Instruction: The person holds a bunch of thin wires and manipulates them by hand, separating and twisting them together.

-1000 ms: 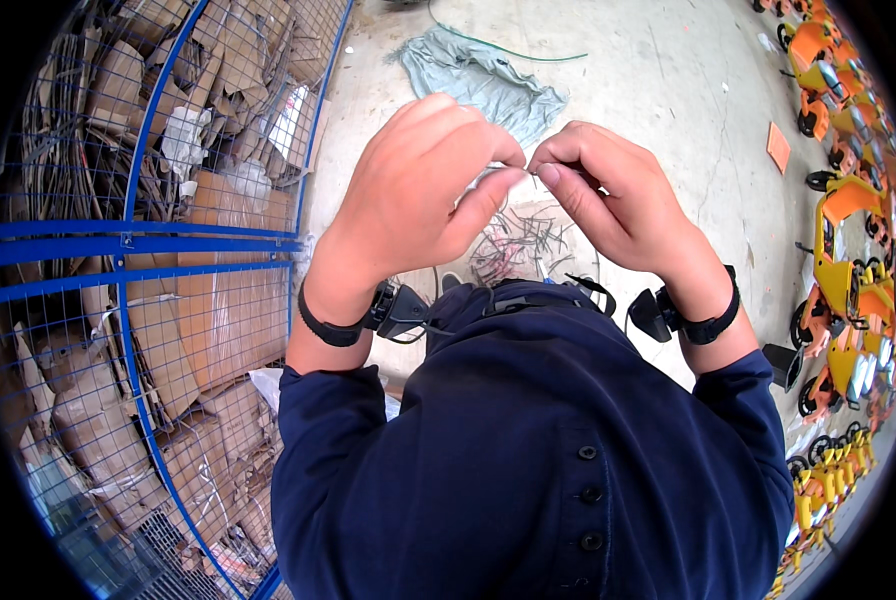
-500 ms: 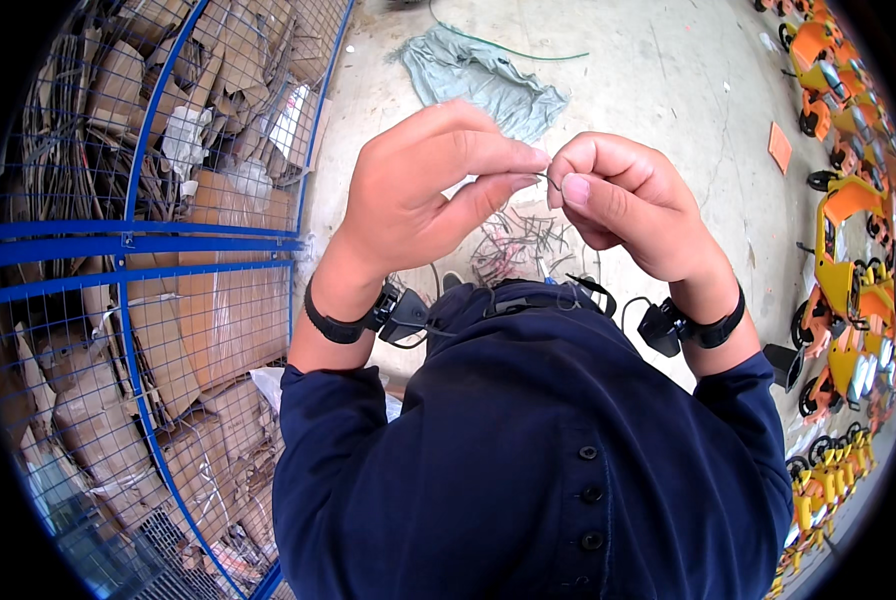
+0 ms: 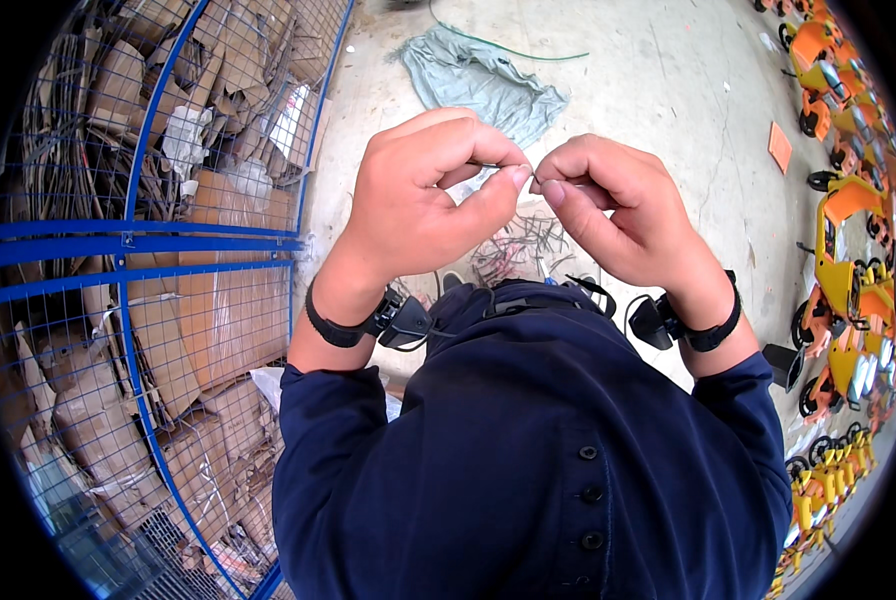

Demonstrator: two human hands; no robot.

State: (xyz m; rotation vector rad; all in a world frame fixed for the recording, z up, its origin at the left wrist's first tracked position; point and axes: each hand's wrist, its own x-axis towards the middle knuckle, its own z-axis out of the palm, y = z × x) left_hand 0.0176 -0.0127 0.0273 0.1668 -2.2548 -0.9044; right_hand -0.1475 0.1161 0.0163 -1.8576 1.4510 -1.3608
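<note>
Near the middle of the view, a little toward 12 o'clock, there is a thin dark strand (image 3: 535,182), which is in the air between the two hands. On its 9 o'clock side, the left hand (image 3: 428,195) has thumb and index finger pressed together, clamped on the strand. On its 3 o'clock side, the right hand (image 3: 623,210) also has its fingers closed in a pinch on the strand; the exact contact is too small to see well. The fingertips of both hands are just beside each other. At 6 o'clock from the strand, a pile of similar loose strands (image 3: 521,240) lies on the pale floor (image 3: 688,80), and beyond it is the person's dark blue jacket (image 3: 508,420). At 11 o'clock, a crumpled grey-green cloth (image 3: 483,80) lies on the floor, with a green cord (image 3: 543,57) near it at 12 o'clock. At 3 o'clock is a flat orange piece (image 3: 779,148), and farther out stand yellow and orange wheeled frames (image 3: 840,270). At 9 o'clock, a blue mesh cage (image 3: 218,243) contains much cardboard (image 3: 233,320).
</note>
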